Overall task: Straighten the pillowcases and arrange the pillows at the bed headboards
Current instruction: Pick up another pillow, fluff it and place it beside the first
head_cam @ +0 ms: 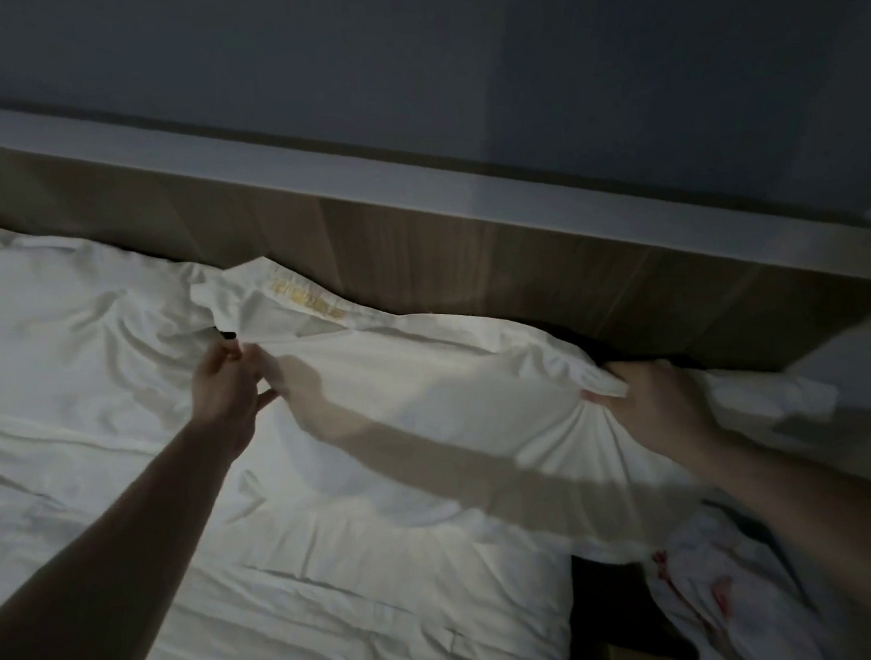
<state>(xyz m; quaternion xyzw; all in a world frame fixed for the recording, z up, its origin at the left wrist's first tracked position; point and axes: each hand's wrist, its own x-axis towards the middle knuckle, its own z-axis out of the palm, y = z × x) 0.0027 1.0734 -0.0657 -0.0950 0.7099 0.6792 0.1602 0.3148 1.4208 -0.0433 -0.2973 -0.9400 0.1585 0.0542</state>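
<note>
Gripping opposite ends of one pillow (427, 406), both hands work at the wooden headboard (470, 257), which runs from 9 o'clock down toward 3 o'clock across the view. The left hand (227, 386), just left of centre, has its fingers curled and pinching the loose flap of the pillowcase (281, 307), where a yellow embroidered mark (306, 301) shows near the hem. The right hand (649, 394), at 3 o'clock, has its fingers clenched round a bunched corner of the same case, and creases fan out from that grip. Holding the two ends apart appears intended to draw the fabric taut along the pillow's length, so that the slack flap on the left can be pulled flat; this is a judgement from the grips only. The pillow lies with its long edge touching or just beside the headboard, so placement looks nearly done while straightening is not. A second pillow (79, 308) lies at 9 o'clock, also against the headboard, its case still dimpled. The cloth is white, thin woven cotton-like material, soft and easily creased; the filling is plump and yields under the grip. The duvet (336, 587) at 6 o'clock is white and rumpled. A white cloth with red markings (709, 583) lies at 5 o'clock, off the bed edge.
</note>
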